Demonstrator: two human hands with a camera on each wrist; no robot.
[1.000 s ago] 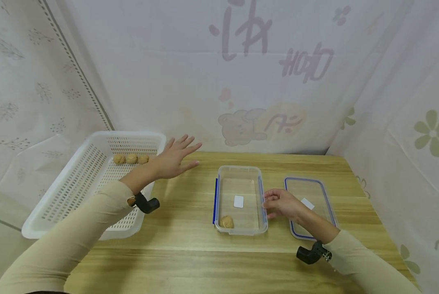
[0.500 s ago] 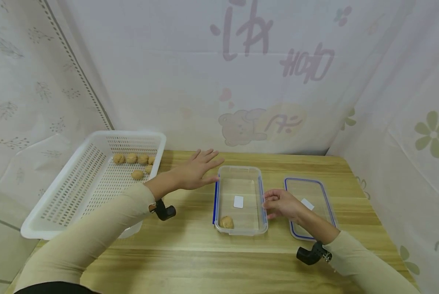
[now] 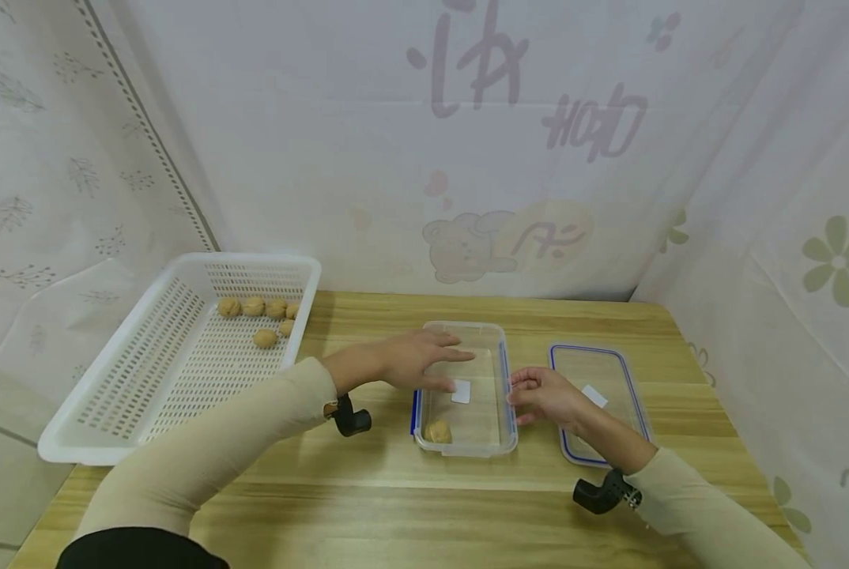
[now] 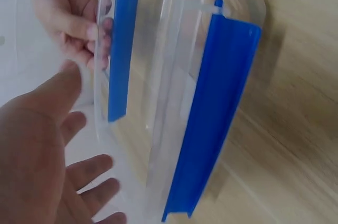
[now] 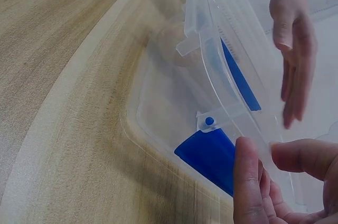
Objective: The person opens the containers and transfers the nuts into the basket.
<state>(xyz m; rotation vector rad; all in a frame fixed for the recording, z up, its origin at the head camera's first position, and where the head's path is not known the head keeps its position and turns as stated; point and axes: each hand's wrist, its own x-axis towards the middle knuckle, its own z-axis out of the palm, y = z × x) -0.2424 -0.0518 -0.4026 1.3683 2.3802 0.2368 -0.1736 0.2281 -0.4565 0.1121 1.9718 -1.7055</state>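
Observation:
A clear plastic food container (image 3: 499, 423) with blue side clips stands on the table, a white label on its bottom. One walnut (image 3: 439, 431) lies in its near left corner. My left hand (image 3: 417, 359) is over the container's left side, fingers spread and holding nothing; the left wrist view shows it beside the raised blue clip (image 4: 214, 113). At the opposite side, my right hand (image 3: 547, 395) pinches the container's right edge between thumb and fingers. In the right wrist view the thumb (image 5: 303, 156) is by the rim.
A white perforated basket (image 3: 111, 379) at the left holds several walnuts (image 3: 264, 338) near its far right corner. The container's lid (image 3: 595, 359), with a blue seal, lies flat at the right, partly under my right forearm. A printed curtain (image 3: 367, 158) hangs behind the table.
My left hand has moved right from the basket's edge to over the container, uncovering more walnuts in the basket. My right hand stays at the container's edge.

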